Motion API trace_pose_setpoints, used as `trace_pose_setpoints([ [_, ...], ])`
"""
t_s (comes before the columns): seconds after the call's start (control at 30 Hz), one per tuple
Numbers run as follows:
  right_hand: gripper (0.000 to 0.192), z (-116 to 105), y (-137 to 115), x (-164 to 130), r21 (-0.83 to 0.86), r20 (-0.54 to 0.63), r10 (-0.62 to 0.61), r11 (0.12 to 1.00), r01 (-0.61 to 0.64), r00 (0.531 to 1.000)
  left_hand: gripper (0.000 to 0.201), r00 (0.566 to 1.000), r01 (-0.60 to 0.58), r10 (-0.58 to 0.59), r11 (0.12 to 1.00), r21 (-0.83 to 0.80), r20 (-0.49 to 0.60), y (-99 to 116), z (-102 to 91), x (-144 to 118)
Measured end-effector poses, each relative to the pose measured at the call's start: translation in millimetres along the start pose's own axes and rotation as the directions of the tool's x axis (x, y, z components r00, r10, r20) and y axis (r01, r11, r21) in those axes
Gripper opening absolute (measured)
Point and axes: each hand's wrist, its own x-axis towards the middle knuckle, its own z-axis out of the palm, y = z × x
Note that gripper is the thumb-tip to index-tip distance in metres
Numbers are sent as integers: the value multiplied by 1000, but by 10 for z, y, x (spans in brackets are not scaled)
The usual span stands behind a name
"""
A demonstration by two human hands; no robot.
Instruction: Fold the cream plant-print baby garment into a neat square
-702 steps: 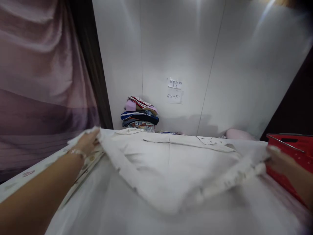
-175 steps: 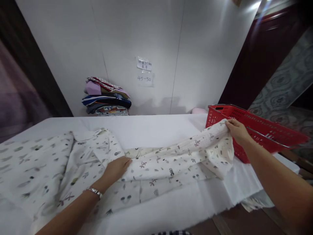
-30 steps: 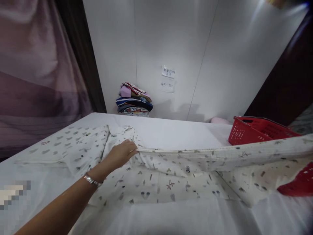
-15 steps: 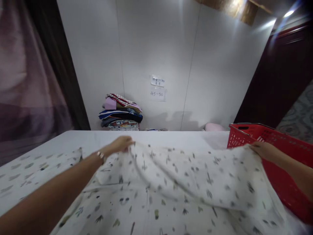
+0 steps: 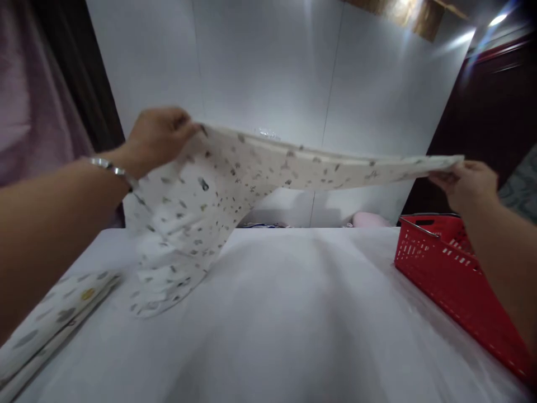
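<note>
Both hands up off the counter (image 5: 293, 313), holding a white printed cloth (image 5: 235, 179) stretched between them. Left hand (image 5: 157, 137) at approx 10 o'clock, fingers closed, pinching one end of the cloth's top edge; silver bracelet (image 5: 111, 169) on that wrist. Right hand (image 5: 467, 182) at approx 3 o'clock, pinching the other end, edge pulled nearly straight across w/ slight sag. Rest of cloth hangs from the left end, lower part touching the counter at approx 8 o'clock. Counter covered w/ white sheet. Red basket (image 5: 453, 280) at 4 o'clock, just below right hand, on the counter's right edge. Another patterned cloth (image 5: 50, 324) lies flat at 8 o'clock, bottom-left corner. Pink item (image 5: 369, 219) at far counter edge by the white wall (image 5: 268, 73).
</note>
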Motion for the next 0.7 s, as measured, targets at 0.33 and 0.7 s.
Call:
trace_pose_setpoints([
  [0.33,10,-767,1175,-2315,-85,-64,667,737,-670,742,32,680,78,95,977,-200,727,13,873,-3032],
  [0.7,29,-1971,691,-2874,-303,39,624,752,-586,781,39,642,97,80,978,-185,762,190,174,-3775],
])
